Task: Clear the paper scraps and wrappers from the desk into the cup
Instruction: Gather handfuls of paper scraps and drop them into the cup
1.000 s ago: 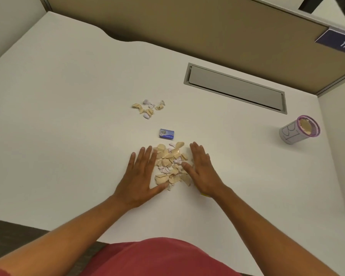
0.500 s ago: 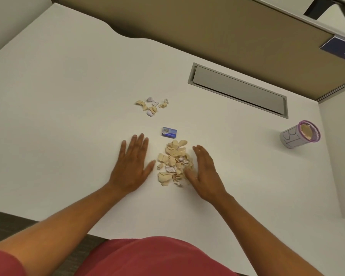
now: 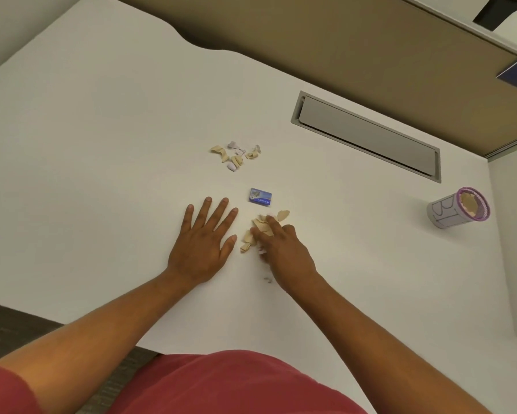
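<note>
A pile of tan and white paper scraps (image 3: 258,227) lies on the white desk (image 3: 102,144). My right hand (image 3: 284,249) sits on top of this pile with its fingers curling into the scraps and hides most of them. My left hand (image 3: 205,240) lies flat on the desk just left of the pile, fingers spread. A small blue wrapper (image 3: 260,196) lies just beyond the pile. A second, smaller cluster of scraps (image 3: 236,153) is farther back. The cup (image 3: 457,208), grey with a purple rim and scraps inside, stands at the far right.
A grey recessed cable hatch (image 3: 367,135) is set into the desk at the back right. A tan partition panel (image 3: 340,46) runs behind the desk. A tiny scrap (image 3: 267,279) lies near my right wrist. The desk's front edge is close to my body.
My right hand has moved left onto the pile and its fingers have curled into the scraps. My left hand has drawn away from the pile and lies flat beside it.
</note>
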{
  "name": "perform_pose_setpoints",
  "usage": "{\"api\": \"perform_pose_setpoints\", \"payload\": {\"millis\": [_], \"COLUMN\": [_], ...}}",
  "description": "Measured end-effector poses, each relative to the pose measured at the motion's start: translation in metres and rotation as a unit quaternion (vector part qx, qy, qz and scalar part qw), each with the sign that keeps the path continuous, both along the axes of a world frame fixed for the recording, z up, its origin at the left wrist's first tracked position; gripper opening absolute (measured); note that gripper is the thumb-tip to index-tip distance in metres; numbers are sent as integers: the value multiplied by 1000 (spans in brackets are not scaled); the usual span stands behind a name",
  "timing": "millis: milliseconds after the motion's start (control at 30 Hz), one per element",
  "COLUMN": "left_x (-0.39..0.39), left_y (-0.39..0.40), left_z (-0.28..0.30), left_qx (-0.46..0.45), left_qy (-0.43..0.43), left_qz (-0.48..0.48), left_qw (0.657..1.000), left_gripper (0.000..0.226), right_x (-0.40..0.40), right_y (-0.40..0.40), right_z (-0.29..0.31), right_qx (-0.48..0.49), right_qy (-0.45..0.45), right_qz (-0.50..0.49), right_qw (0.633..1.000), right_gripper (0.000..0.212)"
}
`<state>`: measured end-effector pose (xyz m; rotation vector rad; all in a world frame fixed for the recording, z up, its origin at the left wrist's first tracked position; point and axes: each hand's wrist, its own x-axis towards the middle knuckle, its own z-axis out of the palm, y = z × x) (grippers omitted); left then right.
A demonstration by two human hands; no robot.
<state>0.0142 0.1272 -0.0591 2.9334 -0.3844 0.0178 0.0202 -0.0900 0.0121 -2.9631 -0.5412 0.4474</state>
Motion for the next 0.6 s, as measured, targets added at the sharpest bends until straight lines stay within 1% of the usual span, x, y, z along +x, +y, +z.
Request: {"api": "perform_pose_setpoints", "payload": {"millis": [167,267,400,433,467,500,533,600], "left_x": [0,0,0,0,0,0,0,0], "left_y": [0,-1,-1,-1,0,0,0,1], "left_z": [-2,-2,0,0,0,0,0,1], "left_qx": [-2,-1,-2,0,1,2,3,6], "left_qy": [-8,-10,-9,-9,-9,-8,-7,-1], "left_qz": [3,5,5,5,5,4,3,0], "left_qw": [1000,1000,1000,1000,1000,1000,1000,1000], "left_gripper": [65,66,66,67,67,67,67,67], "right_x": [-9,-8,0,2,4,7,11,21], "right_y": [2,1,-5,-5,-5,-4,-6,-13], "right_z": [3,3,2,2,3,6,9,16], "right_qx": [-10,0,27,60,114,179,238,338], "right_qy": [-16,-30,-37,-39,-31,-11,14,65], "right_qz": [25,51,61,32,-30,-112,-191,-292], "right_qw": [1000,998,997,997,992,977,952,892], "right_gripper": [48,34,23,21,22,26,30,25]}}
